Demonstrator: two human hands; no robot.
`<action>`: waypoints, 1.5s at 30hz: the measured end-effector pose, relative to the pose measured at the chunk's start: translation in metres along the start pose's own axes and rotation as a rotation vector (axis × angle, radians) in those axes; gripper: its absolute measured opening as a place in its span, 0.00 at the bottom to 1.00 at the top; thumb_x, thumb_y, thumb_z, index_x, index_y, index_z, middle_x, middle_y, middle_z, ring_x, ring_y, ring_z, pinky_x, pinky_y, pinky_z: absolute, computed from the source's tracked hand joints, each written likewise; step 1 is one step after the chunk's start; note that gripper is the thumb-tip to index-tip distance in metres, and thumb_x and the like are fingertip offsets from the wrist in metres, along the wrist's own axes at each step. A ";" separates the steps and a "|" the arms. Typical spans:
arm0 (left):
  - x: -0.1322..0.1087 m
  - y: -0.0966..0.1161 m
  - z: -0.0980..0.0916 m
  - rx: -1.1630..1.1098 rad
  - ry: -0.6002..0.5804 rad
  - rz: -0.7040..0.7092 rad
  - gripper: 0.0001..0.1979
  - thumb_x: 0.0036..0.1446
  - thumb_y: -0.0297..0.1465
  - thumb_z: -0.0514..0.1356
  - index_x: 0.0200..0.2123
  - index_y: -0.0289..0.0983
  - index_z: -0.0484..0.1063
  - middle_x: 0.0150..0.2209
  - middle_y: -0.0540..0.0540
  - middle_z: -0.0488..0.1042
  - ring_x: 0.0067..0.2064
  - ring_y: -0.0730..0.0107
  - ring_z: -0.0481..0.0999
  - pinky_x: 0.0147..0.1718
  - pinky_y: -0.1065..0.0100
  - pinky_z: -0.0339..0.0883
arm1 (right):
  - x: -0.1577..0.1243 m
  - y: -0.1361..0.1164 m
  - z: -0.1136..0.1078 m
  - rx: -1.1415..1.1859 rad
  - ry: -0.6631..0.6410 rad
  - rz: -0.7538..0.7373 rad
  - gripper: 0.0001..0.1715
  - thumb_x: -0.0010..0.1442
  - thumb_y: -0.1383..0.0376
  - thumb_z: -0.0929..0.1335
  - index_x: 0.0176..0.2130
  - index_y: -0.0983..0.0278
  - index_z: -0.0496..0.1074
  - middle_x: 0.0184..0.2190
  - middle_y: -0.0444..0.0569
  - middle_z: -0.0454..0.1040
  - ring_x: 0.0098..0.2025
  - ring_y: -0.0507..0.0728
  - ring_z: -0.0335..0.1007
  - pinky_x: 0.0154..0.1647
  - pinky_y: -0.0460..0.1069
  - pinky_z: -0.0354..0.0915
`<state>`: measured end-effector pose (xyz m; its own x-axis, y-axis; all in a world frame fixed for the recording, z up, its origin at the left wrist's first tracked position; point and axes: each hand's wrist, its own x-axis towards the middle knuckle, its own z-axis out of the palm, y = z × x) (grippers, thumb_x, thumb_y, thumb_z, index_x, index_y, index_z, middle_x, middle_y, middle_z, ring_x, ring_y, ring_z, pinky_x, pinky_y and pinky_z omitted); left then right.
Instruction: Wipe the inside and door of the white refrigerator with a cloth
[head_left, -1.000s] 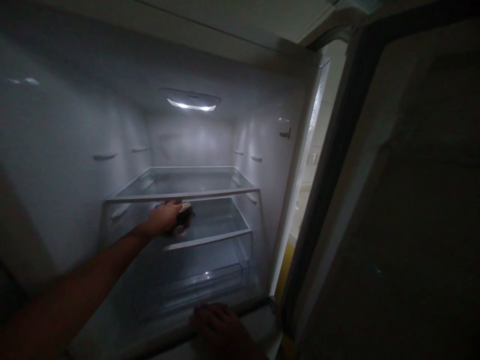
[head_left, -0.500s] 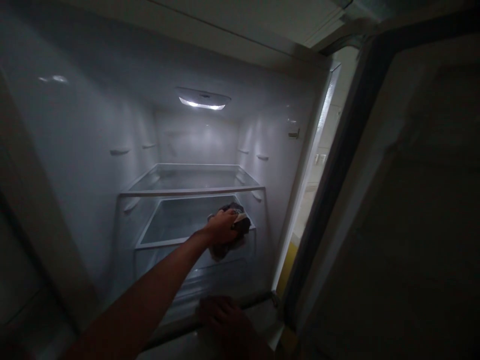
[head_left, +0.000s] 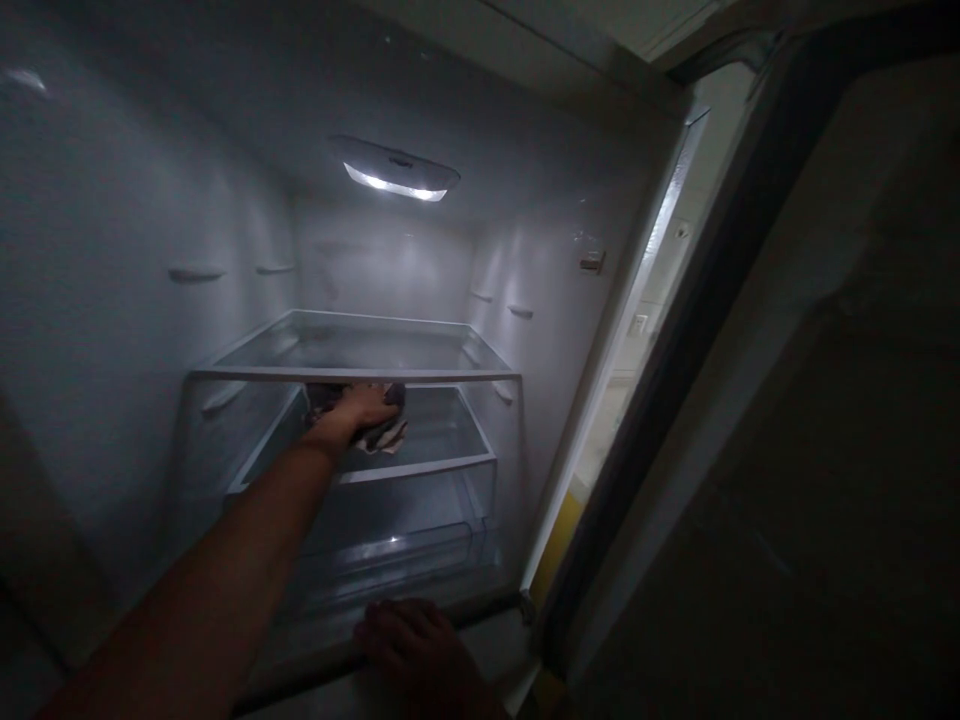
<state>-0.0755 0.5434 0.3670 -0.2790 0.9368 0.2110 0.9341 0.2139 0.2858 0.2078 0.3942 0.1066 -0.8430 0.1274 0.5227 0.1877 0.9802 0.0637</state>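
Note:
My left hand (head_left: 366,404) reaches deep into an open fridge and presses down on a crumpled, dark, patterned cloth (head_left: 386,437). The cloth lies bunched under and around the fingers on the lower glass shelf (head_left: 442,428), below the upper shelf (head_left: 360,374). Part of the cloth is hidden by the hand and the upper shelf's front edge. Low in the view, in deep shadow, my right hand (head_left: 416,645) rests with its fingers laid over the fridge's bottom front edge (head_left: 491,606). I see nothing held in it.
A lit lamp (head_left: 394,182) sits in the fridge ceiling. Shelf ribs (head_left: 196,274) stick out from the side walls. Beneath the lower shelf is a clear drawer (head_left: 397,545). The open door (head_left: 810,400) stands dark on the right.
My left hand has moved the cloth leftward and farther back, from the lower shelf's right front corner onto its glass. My right hand stays on the bottom edge. The view has shifted slightly.

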 end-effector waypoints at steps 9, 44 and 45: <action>-0.052 0.116 0.037 -0.108 -0.147 0.452 0.20 0.56 0.43 0.68 0.50 0.42 0.80 0.53 0.43 0.84 0.54 0.54 0.83 0.53 0.66 0.73 | -0.001 -0.005 -0.033 0.258 -0.128 0.053 0.55 0.68 0.36 0.70 0.78 0.59 0.51 0.74 0.53 0.64 0.75 0.61 0.60 0.77 0.57 0.57; -0.077 0.142 0.055 -0.164 -0.186 0.350 0.23 0.55 0.48 0.68 0.48 0.39 0.81 0.51 0.33 0.84 0.55 0.41 0.84 0.55 0.49 0.76 | -0.005 -0.005 -0.010 0.218 -0.101 0.073 0.58 0.62 0.35 0.73 0.76 0.59 0.55 0.71 0.56 0.69 0.71 0.65 0.65 0.74 0.59 0.61; -0.087 0.141 0.053 -0.204 -0.192 0.348 0.22 0.54 0.48 0.68 0.46 0.39 0.82 0.49 0.33 0.85 0.54 0.40 0.84 0.56 0.49 0.76 | -0.005 -0.006 -0.012 0.222 -0.096 0.080 0.59 0.62 0.35 0.73 0.76 0.59 0.55 0.71 0.56 0.69 0.71 0.65 0.65 0.74 0.59 0.61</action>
<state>0.0921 0.5064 0.3392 0.1085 0.9819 0.1550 0.8969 -0.1640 0.4107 0.2167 0.3863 0.1136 -0.8759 0.2096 0.4346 0.1495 0.9743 -0.1684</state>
